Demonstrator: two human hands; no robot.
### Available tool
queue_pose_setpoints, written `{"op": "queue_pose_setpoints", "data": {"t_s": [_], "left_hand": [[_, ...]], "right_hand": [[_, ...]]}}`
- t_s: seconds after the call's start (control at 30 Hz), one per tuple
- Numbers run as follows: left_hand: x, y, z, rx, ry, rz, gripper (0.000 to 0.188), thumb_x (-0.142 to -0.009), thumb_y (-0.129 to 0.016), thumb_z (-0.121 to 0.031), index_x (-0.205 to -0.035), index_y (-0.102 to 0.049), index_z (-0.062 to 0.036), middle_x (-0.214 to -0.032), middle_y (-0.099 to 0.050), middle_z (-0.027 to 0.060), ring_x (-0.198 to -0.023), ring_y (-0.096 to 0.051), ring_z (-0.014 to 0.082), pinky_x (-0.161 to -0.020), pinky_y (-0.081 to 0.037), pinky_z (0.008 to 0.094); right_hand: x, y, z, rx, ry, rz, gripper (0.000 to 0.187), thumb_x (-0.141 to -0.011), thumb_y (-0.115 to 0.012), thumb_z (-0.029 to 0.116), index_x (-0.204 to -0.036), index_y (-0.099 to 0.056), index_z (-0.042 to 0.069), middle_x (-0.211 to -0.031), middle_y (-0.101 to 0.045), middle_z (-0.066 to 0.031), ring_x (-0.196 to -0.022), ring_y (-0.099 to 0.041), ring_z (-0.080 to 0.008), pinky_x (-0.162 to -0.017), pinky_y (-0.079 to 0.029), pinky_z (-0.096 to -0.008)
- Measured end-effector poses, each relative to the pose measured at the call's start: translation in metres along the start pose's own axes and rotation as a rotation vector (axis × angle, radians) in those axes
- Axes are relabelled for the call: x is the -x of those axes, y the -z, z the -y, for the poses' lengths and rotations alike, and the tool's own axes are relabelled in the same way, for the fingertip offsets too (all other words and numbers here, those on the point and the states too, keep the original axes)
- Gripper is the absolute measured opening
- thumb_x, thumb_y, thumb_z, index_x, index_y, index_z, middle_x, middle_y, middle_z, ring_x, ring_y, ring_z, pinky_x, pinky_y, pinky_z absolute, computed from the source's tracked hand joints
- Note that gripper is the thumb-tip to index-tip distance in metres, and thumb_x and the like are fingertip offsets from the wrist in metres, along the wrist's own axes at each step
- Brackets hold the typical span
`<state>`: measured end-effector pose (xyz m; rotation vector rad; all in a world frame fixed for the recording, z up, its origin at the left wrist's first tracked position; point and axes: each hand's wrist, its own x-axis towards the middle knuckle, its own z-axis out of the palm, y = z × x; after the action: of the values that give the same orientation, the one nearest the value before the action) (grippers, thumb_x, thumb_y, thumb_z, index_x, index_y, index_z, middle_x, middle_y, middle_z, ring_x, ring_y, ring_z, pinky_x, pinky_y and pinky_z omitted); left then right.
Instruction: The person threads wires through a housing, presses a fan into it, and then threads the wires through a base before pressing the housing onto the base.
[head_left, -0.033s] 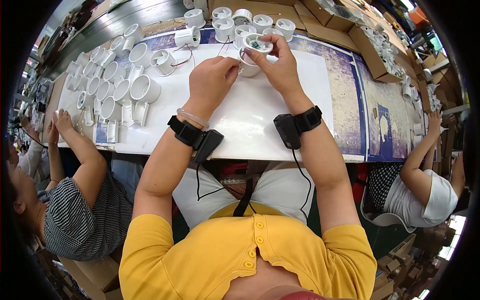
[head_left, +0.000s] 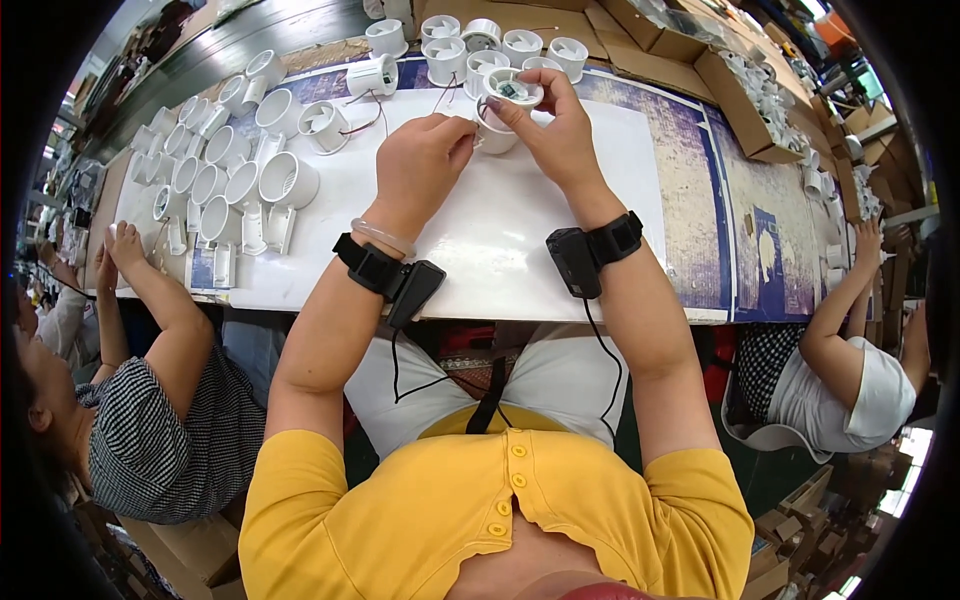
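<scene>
My right hand grips a round white fan part by its rim, thumb in front and fingers behind. A small green circuit board shows inside it. Directly below is a white cup-shaped housing; I cannot tell whether the two are joined. My left hand is closed in a pinch at the left side of these parts, and what its fingertips hold is hidden. Thin wires show near the thumb of the right hand. Just behind stand several white cylinders with fan blades.
Several empty white cups with brackets crowd the table's left. A fan cylinder with loose wires stands nearer. A cardboard box borders the right back. Co-workers sit on both sides, one with a hand at the left table edge.
</scene>
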<state>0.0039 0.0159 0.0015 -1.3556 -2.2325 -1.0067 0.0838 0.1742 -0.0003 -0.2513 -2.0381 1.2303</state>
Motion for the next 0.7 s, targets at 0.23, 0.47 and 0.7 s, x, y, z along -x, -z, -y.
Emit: {"op": "queue_pose_setpoints", "data": {"t_s": [0.23,0.47,0.7], "left_hand": [[-0.003,0.012,-0.001,-0.114,-0.267,0.115,0.010,-0.075,-0.066,-0.013,-0.084,-0.062,-0.0135,-0.078,-0.060,0.0003,-0.077,-0.061,0.0201,-0.064,-0.050,0.0328],[-0.002,0.027,-0.002,-0.150,-0.311,0.296,0.010,-0.076,-0.064,-0.013,-0.085,-0.061,-0.0125,-0.077,-0.058,0.0020,-0.079,-0.060,0.0215,-0.066,-0.050,0.0335],[-0.004,0.030,-0.002,-0.115,-0.312,0.373,0.010,-0.076,-0.063,-0.013,-0.086,-0.060,-0.0113,-0.078,-0.057,0.0035,-0.080,-0.060,0.0232,-0.068,-0.050,0.0340]], "right_hand": [[0.000,0.006,0.007,0.058,0.063,0.077,0.048,-0.077,-0.075,0.030,-0.116,-0.057,0.008,-0.106,-0.060,-0.0051,-0.097,-0.054,-0.0163,-0.088,-0.043,-0.0300],[-0.001,0.006,-0.002,0.180,0.234,0.237,0.047,-0.081,-0.070,0.028,-0.122,-0.057,0.010,-0.119,-0.058,-0.0073,-0.112,-0.048,-0.0221,-0.099,-0.036,-0.0338],[-0.002,0.009,-0.001,0.192,0.249,0.285,0.046,-0.083,-0.068,0.030,-0.124,-0.057,0.011,-0.121,-0.058,-0.0063,-0.117,-0.044,-0.0233,-0.101,-0.033,-0.0355]]}}
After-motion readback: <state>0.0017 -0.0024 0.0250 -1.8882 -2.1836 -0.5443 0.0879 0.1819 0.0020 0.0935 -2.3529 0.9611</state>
